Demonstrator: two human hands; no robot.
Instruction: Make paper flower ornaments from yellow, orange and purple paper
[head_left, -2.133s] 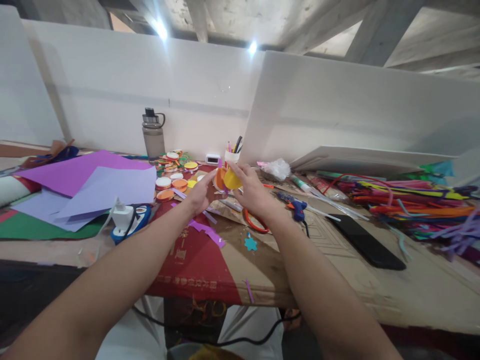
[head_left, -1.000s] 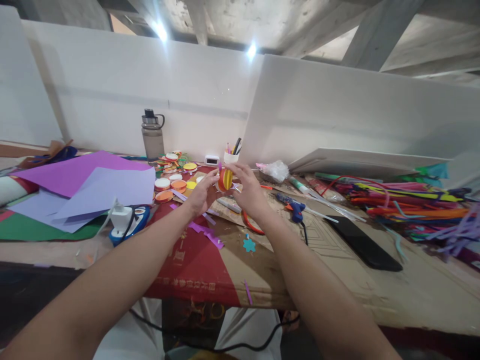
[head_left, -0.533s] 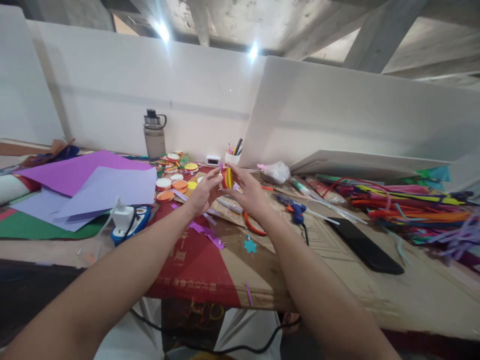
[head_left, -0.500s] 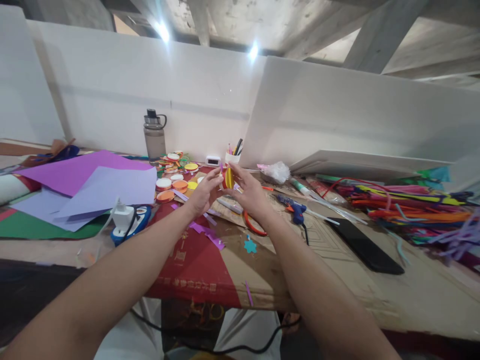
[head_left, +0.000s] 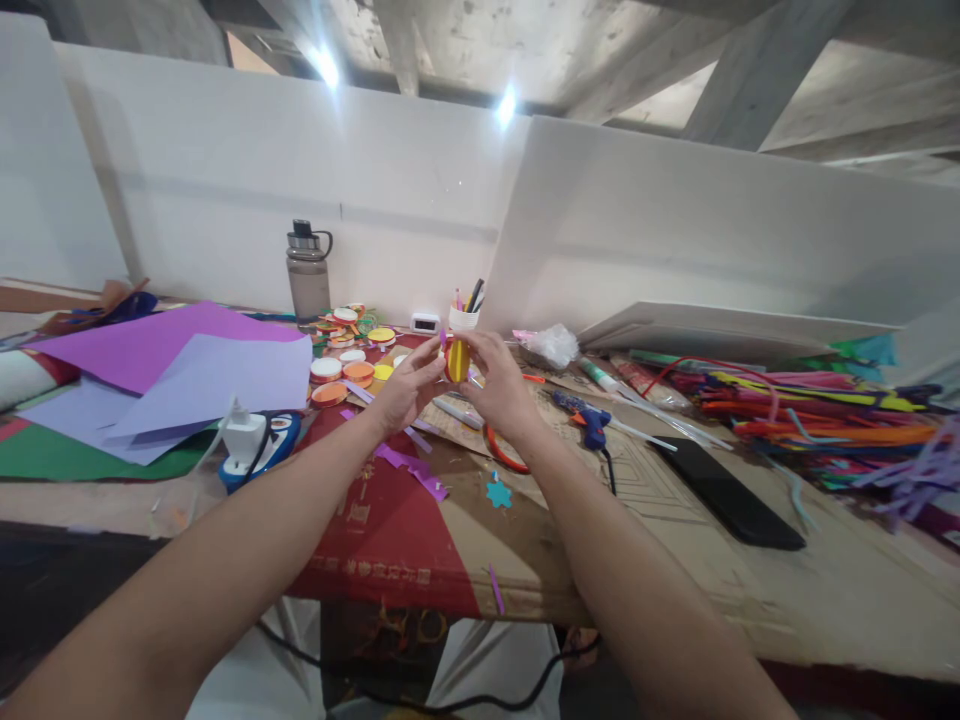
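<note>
Between my hands, a small round disc with a yellow face and a red edge (head_left: 458,361) is held up on its side above the table. My left hand (head_left: 409,388) grips its left side, and a bit of purple shows at those fingertips. Curled round the right side of the disc is my right hand (head_left: 496,380), its fingers at the top and thumb below. Beneath the hands lie purple paper scraps (head_left: 414,468), a teal paper flower (head_left: 499,491) and something with an orange-red loop handle (head_left: 504,452), partly hidden by my right wrist.
White and orange discs (head_left: 328,370) sit behind my left hand. To the right lie a blue glue gun (head_left: 595,427), a black phone (head_left: 731,495) and colourful pipe cleaners (head_left: 817,420). Left are purple sheets (head_left: 202,385) and a power strip (head_left: 259,445). A bottle (head_left: 308,280) stands behind.
The disc has turned so that more of its yellow face shows. My right fingers have closed in a little around it; both arms stay in nearly the same place.
</note>
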